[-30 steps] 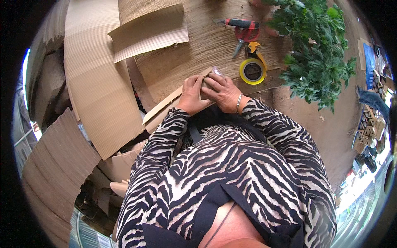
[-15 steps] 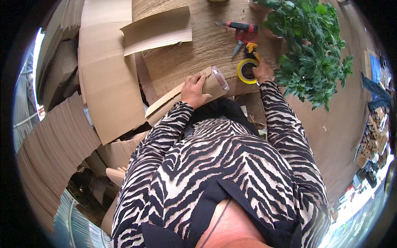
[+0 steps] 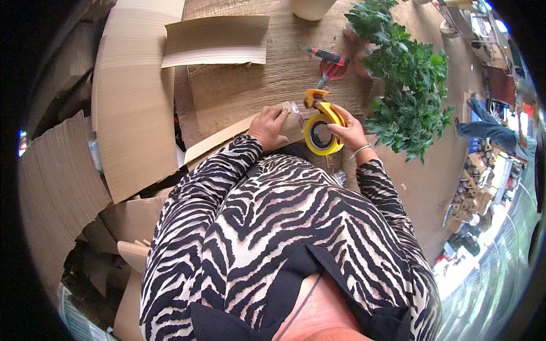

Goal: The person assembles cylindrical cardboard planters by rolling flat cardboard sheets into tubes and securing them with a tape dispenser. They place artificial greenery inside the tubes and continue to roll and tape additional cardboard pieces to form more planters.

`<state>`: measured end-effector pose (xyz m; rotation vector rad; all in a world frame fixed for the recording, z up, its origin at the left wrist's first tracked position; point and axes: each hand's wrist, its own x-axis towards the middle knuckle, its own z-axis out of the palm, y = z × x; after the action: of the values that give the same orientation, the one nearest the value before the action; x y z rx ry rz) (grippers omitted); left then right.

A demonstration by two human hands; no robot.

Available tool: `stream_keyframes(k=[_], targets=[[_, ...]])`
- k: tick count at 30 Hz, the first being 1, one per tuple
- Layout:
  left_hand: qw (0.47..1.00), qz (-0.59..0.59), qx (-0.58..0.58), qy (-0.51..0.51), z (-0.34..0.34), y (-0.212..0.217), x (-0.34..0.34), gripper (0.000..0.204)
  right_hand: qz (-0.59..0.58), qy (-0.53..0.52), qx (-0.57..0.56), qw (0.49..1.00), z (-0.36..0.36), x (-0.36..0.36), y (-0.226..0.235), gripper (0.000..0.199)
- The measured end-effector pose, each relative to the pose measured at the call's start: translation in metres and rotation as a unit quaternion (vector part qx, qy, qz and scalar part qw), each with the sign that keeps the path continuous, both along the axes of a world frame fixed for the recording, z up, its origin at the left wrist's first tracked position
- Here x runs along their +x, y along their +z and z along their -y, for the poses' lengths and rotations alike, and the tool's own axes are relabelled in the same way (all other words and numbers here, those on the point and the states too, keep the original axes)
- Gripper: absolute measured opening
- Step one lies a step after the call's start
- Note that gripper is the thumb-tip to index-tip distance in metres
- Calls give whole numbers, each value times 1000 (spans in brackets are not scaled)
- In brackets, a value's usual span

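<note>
In my right hand is a yellow-and-black tape dispenser, lifted just off the table with its roll hanging toward me. My fingers and thumb are closed around its side. My left hand lies over a folded piece of cardboard near my body, thumb on the near side and fingers across the top, holding it down. Clear plastic shows at the right end of this cardboard, close to the dispenser's cutter end. What is inside the fold is hidden.
Beyond the dispenser lie red-handled scissors and a red-and-black knife. Leafy potted plants stand at right. A curved cardboard sheet and stacked cardboard are at left. A pale pot stands at the far edge. Someone's jeans-clad legs appear far right.
My right hand has picked the tape dispenser up from the table and brought it left and nearer, toward the folded cardboard. My left hand keeps its hold. The view has shifted slightly.
</note>
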<state>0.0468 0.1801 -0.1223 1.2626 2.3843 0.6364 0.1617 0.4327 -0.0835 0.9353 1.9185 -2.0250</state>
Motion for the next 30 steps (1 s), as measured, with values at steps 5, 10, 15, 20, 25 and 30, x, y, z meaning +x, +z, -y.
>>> stream_keyframes(k=[5,10,15,20,25,30], targets=[[998,4,62,-5,7,-5,-3,82,46,121,251,959,39,-55,38,57],[998,-18,66,-13,9,-15,-3,77,146,238,370,886,64,-94,44,59],[997,-1,79,-14,13,-14,-4,69,178,284,404,851,72,-111,43,55],[994,-11,97,-53,13,-29,-2,69,206,347,425,810,83,-126,48,55],[993,-33,99,-52,12,-26,-3,64,247,381,406,793,81,-133,41,58],[990,-17,127,-58,11,-25,-4,62,304,431,279,803,67,-157,18,70]])
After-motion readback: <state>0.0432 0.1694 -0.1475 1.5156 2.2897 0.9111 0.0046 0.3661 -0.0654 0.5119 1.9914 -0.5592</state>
